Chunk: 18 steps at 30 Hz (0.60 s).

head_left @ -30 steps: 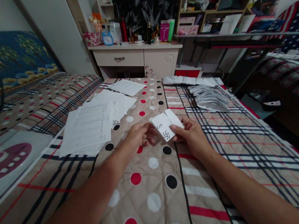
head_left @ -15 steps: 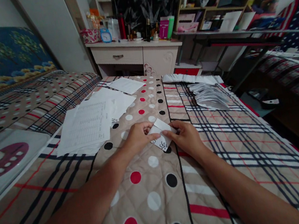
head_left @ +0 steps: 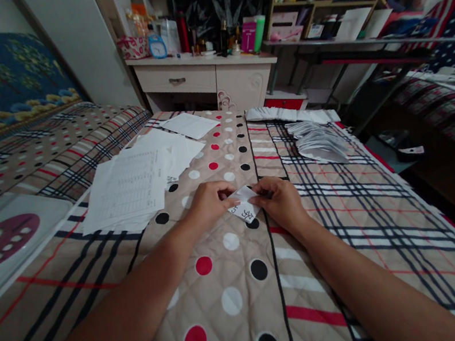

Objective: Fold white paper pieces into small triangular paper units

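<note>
A small folded white paper (head_left: 244, 207) with dark handwritten marks is held just above the bedspread, between both hands. My left hand (head_left: 212, 201) pinches its left edge, thumb on top. On the opposite side, my right hand (head_left: 279, 199) grips the right edge with thumb and bent fingers. The undersides of the fingers are hidden. Left of the hands lies a loose pile of white sheets (head_left: 124, 191), the top one printed with a table. To the right rests a fanned stack of folded papers (head_left: 319, 143), with a long row of white folded papers (head_left: 288, 115) behind it.
A plastic bag (head_left: 12, 241) with a purple print lies at the left edge. Beyond the patterned bedspread (head_left: 232, 300) stands a white dresser (head_left: 177, 80) crowded with bottles and a blue clock (head_left: 157, 46). A metal-framed table (head_left: 364, 46) stands at the back right.
The upper flap of the small paper has been folded down, so the paper looks more compact. Both hands remain on it, and the camera view has shifted slightly.
</note>
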Tool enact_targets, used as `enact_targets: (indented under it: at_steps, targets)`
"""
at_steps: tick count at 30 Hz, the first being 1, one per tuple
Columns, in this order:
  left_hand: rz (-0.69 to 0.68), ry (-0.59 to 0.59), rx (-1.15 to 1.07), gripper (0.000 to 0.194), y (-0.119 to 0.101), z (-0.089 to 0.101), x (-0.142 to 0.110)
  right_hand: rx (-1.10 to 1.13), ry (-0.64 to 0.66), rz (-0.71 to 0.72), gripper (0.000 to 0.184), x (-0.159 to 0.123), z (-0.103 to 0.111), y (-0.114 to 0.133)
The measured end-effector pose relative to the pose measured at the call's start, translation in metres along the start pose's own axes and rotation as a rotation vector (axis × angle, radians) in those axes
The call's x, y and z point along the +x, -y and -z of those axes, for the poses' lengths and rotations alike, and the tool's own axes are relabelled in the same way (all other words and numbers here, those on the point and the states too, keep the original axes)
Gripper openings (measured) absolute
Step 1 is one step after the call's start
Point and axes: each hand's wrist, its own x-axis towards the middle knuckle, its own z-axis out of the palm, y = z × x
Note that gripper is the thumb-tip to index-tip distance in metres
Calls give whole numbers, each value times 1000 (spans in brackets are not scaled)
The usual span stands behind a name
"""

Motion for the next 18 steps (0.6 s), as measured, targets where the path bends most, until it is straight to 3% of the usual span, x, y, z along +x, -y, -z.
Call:
enact_targets:
  at_steps: [5, 9, 18]
  targets:
    - [21, 86, -110, 21, 4, 10, 2, 23, 62, -6, 9, -1, 6, 1]
    - [19, 153, -57, 19, 3, 17, 2, 37, 99, 39, 14, -1, 8, 1]
    - [-322, 105, 133, 22, 2, 19, -8, -130, 76, 308, 33, -6, 6, 1]
